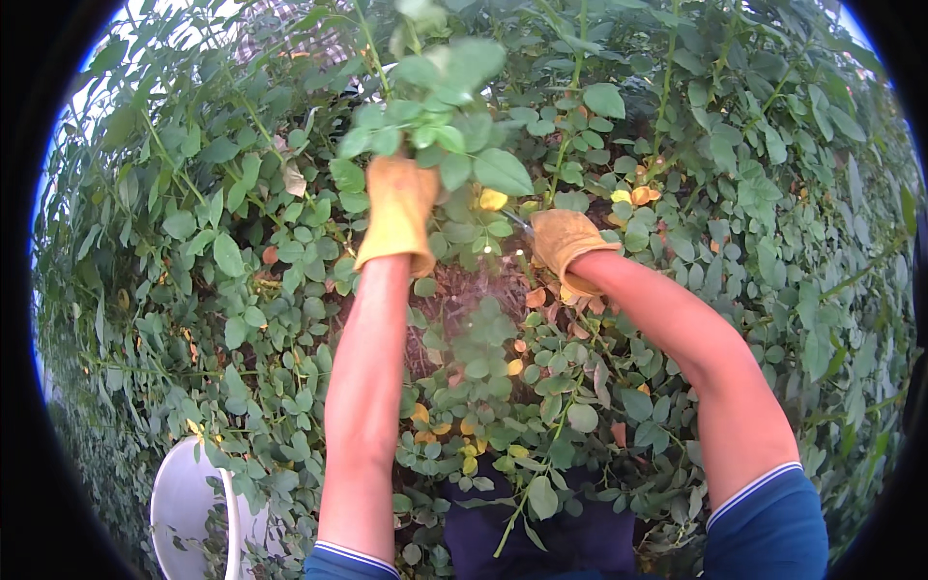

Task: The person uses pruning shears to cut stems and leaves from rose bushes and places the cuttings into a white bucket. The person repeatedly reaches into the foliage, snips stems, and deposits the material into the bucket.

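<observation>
Both my hands wear tan leather work gloves and reach into a dense stand of rose-like leafy bushes. My left hand (401, 203) is closed round a leafy green stem (435, 123), whose blurred leaves rise above and to the right of the glove. To the right and a little lower, my right hand (569, 243) grips a tool; only its thin metal part (517, 222) shows, pointing up and left towards the leaves, and the rest is hidden by the glove. Yellow leaves (493, 199) hang between the two hands.
A whitish bucket-like container (233, 522) stands at the lower left among the leaves. Stems (562, 156) rise ahead, and one cut-looking stem (511, 525) reaches towards my dark-clothed lap. Behind the foliage at the top left, checked cloth (290, 32) shows. Brown, dry litter lies below my hands.
</observation>
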Tool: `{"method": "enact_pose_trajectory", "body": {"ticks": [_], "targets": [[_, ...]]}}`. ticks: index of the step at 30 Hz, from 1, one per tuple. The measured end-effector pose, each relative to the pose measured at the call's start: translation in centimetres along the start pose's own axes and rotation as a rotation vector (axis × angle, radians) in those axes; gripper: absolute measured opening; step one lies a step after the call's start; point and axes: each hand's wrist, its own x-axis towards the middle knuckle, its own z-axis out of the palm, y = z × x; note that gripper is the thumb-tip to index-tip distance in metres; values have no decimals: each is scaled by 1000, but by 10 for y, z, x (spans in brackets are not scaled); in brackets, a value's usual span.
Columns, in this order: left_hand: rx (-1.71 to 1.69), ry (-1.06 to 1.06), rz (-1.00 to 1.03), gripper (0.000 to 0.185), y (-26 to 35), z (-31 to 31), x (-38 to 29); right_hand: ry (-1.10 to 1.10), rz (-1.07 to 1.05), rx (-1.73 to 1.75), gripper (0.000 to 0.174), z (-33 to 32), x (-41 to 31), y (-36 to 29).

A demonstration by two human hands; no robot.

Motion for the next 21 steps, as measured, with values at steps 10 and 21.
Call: {"method": "enact_pose_trajectory", "body": {"ticks": [10, 21], "targets": [[-1098, 182, -273, 50, -58, -193, -147, 166, 86, 419, 42, -10, -54, 24], [-450, 227, -408, 43, -131, -340, -324, 251, 182, 779, 55, -13, -75, 18]]}}
